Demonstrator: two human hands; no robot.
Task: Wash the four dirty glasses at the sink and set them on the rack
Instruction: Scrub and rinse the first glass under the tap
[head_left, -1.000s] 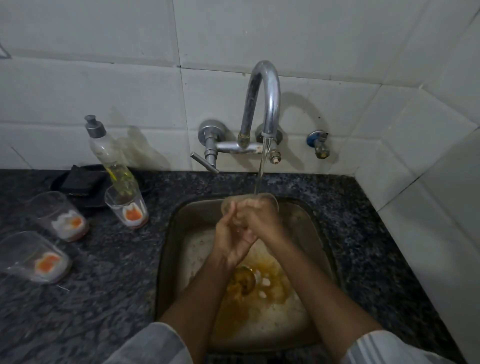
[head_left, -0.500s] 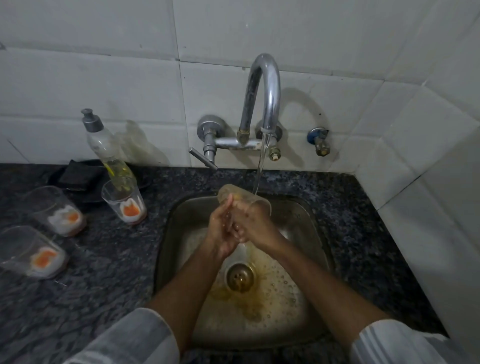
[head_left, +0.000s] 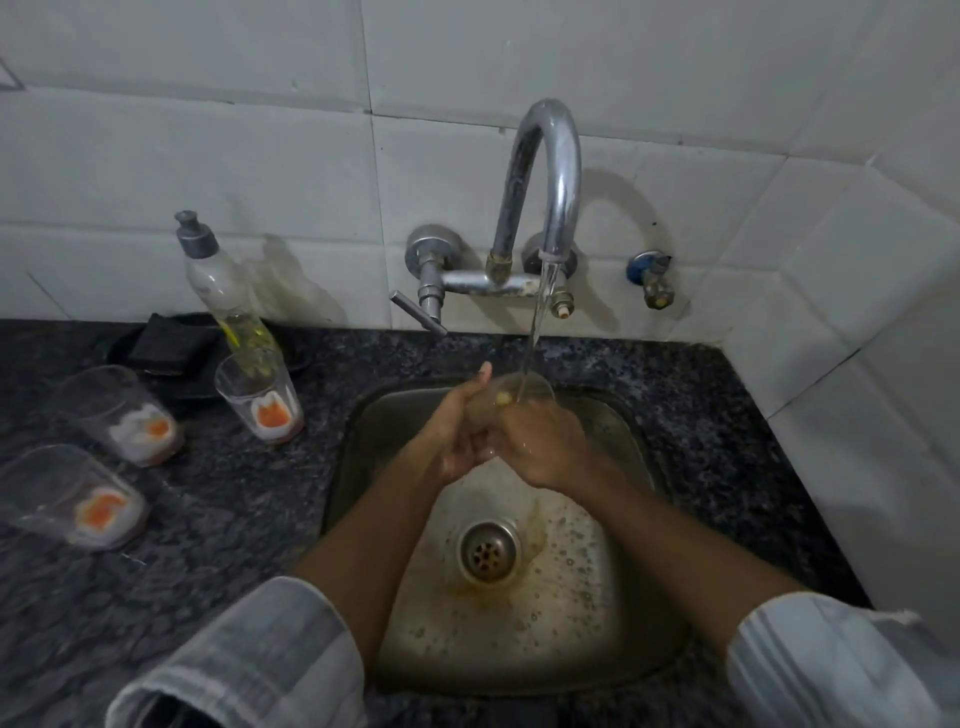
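Over the steel sink (head_left: 644, 525) both hands hold one clear glass (head_left: 524, 391) upright under the running tap (head_left: 550, 171). My left hand (head_left: 460, 434) wraps its left side with the thumb up. My right hand (head_left: 545, 441) grips its right side, fingers over the rim. Water streams into the glass. Three dirty glasses with orange and white residue stand on the counter at the left: one nearest the sink (head_left: 260, 400), one further left (head_left: 122, 415), one at the left edge (head_left: 67, 499).
A soap bottle (head_left: 223, 296) leans behind the nearest dirty glass. A black sponge on a dark tray (head_left: 174, 348) lies by the wall. The sink floor shows orange stain and bubbles round the drain (head_left: 488, 553). Tiled walls close the back and right.
The glass went from tipped sideways to upright under the stream. The orange water in the sink has mostly drained away. Both hands stay on the glass.
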